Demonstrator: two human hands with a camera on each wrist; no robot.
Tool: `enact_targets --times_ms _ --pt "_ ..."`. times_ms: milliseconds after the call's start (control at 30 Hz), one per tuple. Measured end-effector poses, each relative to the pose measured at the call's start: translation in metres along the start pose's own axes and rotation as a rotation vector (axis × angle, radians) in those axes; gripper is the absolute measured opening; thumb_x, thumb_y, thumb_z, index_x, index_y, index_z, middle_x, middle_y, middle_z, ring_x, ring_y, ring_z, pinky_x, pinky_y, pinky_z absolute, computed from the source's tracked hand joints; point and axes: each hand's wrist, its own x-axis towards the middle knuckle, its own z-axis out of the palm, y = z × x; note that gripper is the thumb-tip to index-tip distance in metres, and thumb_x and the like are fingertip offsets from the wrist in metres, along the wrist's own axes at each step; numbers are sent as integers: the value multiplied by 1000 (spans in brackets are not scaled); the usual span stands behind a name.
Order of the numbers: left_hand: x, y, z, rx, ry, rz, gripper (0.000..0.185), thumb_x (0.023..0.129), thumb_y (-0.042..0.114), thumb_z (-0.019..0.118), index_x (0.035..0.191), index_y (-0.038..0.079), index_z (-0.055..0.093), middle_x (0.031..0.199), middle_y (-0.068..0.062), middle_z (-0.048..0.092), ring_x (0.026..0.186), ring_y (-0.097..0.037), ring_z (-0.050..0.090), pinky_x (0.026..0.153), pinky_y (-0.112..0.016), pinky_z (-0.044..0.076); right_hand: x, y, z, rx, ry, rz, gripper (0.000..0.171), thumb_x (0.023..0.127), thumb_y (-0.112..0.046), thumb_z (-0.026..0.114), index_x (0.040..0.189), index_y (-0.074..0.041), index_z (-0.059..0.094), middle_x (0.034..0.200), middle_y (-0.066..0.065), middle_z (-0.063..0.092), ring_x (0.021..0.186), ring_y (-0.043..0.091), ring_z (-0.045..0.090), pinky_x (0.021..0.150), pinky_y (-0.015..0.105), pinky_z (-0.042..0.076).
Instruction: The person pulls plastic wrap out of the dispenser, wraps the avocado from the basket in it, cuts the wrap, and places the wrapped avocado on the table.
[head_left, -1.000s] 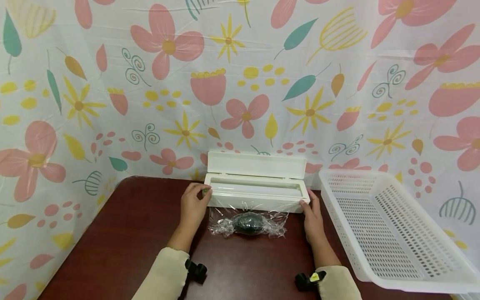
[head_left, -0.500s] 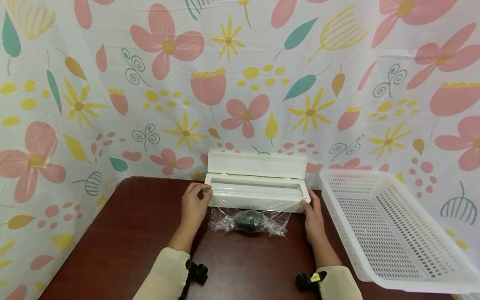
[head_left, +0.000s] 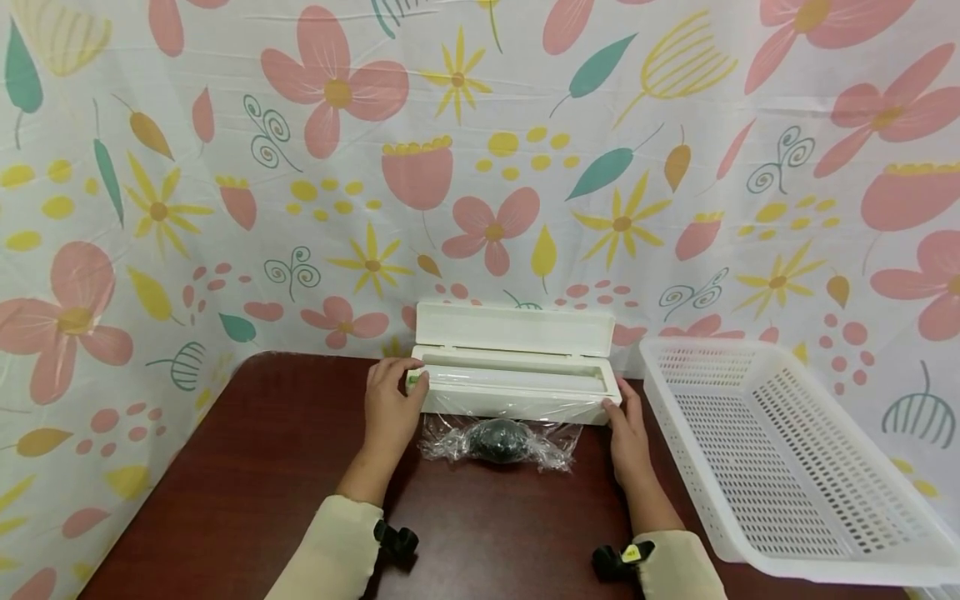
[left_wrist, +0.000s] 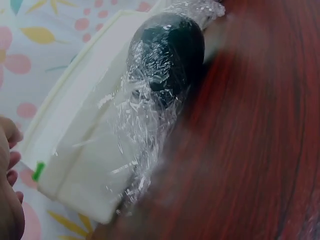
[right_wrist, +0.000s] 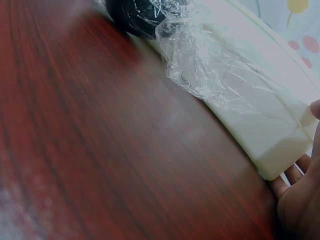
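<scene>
A white cling film dispenser [head_left: 517, 404] stands on the table with its lid [head_left: 515, 327] raised and a film roll [head_left: 517, 380] inside. Film runs over its front edge to a dark green oval object [head_left: 498, 440] wrapped in crinkled cling film [left_wrist: 150, 120], lying just before the box. My left hand [head_left: 392, 406] is at the box's left end, thumb and forefinger spread around the small green slider [left_wrist: 38, 171]. In the left wrist view its fingers stand apart from that slider. My right hand [head_left: 628, 429] grips the right end, thumb toward the front and fingers behind the corner [right_wrist: 295, 170].
A white perforated plastic basket [head_left: 723, 525] stands to the right of the box. The dark red wooden table [head_left: 247, 500] meets a flower-patterned cloth [head_left: 491, 167] behind. Black wrist cameras [head_left: 396, 542] sit at both cuffs.
My left thumb and forefinger have parted and shifted slightly right, showing more of the green slider. The wrapped object has moved slightly toward the box. My right hand keeps its place.
</scene>
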Motion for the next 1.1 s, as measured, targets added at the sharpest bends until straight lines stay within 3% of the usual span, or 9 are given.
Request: enact_targets --times_ms 167,333,500,667,933,1100 --pt "-2 15 2 -1 -81 88 12 90 14 75 102 12 75 104 -3 68 101 -24 58 87 -42 49 1 0 0 -2 2 3 57 109 -18 43 161 -10 22 166 10 26 140 12 33 95 7 33" --pt "-6 28 6 29 -274 133 7 89 18 76 97 18 76 101 2 69 102 -21 61 88 -41 52 -1 0 0 -3 3 3 56 108 -18 42 161 -11 23 165 8 27 139 12 33 95 7 33" --pt "-15 38 12 63 -493 169 16 91 22 77 105 16 76 107 3 67 108 -21 60 91 -41 53 -1 -2 0 -3 2 3 56 108 -18 42 161 -11 22 165 9 27 135 9 34 98 15 33" --pt "-23 42 20 118 -626 240 31 89 28 79 116 15 73 114 -1 65 109 -22 59 92 -41 52 0 -3 0 0 -4 3 57 109 -19 42 161 -11 21 165 12 25 134 8 35 100 18 33" --pt "-34 39 34 261 -679 358 44 84 27 83 124 14 69 122 -2 62 120 -23 56 103 -39 49 10 15 -1 16 9 5 54 109 -15 40 161 -14 23 165 6 27 139 10 33 96 5 33" --pt "-39 41 38 310 -675 371 49 84 28 84 128 15 67 127 -3 60 122 -22 55 104 -39 48 11 18 -3 -23 13 11 55 109 -19 41 161 -16 22 165 5 27 146 16 30 101 7 30"
